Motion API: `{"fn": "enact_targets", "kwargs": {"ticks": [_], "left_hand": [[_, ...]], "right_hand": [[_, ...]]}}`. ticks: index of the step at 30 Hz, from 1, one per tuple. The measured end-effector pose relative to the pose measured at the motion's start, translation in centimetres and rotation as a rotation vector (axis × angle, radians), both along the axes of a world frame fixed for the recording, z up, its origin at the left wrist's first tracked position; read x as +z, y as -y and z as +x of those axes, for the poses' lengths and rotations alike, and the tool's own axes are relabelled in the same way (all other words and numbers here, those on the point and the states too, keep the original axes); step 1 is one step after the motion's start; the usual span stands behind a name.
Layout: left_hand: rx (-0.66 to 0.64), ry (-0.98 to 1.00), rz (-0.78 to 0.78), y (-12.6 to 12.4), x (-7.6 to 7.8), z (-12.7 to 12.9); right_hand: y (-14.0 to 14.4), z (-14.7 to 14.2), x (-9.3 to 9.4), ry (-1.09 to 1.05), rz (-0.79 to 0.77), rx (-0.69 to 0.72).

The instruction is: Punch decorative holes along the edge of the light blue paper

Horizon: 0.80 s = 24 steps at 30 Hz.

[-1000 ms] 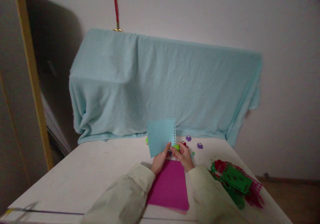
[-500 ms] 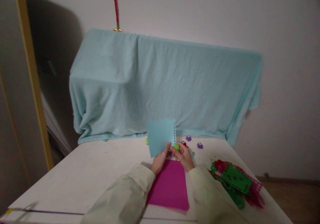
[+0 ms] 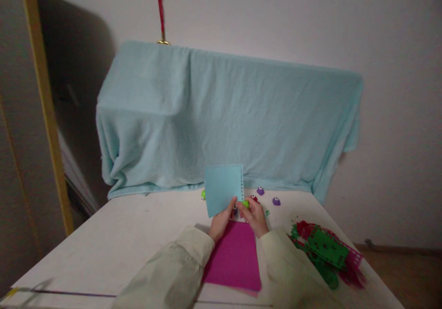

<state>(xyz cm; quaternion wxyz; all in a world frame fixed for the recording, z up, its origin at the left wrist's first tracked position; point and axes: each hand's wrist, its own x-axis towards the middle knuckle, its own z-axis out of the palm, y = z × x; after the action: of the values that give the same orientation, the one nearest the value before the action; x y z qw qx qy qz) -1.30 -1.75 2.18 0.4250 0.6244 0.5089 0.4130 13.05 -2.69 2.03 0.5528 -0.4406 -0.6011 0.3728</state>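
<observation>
Pinching blue paper (image 3: 223, 189) in left hand (image 3: 219, 222), right hand (image 3: 254, 217) apparently gripping green punch (image 3: 245, 203).

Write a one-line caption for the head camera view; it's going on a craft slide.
Left hand holds a light blue sheet upright while the right hand works a green punch along its edge.

A pale blue blanket (image 3: 228, 115) drapes behind; punched green and red sheets (image 3: 326, 251) lie right.
</observation>
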Motion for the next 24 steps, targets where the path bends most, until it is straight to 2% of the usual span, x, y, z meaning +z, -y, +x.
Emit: {"fn": "enact_targets", "kwargs": {"ticks": [14,19,24], "left_hand": [[0.063,0.179,0.005,0.2,0.4,0.3],[0.117,0.178,-0.014,0.0,0.4,0.1],[0.117,0.188,-0.022,-0.1,0.1,0.1]], "right_hand": [[0.2,-0.6,0.9,-0.130,-0.030,0.017],[0.2,-0.1,1.5,-0.202,0.002,-0.055],[-0.3,0.6,1.0,-0.303,-0.035,-0.149]]}}
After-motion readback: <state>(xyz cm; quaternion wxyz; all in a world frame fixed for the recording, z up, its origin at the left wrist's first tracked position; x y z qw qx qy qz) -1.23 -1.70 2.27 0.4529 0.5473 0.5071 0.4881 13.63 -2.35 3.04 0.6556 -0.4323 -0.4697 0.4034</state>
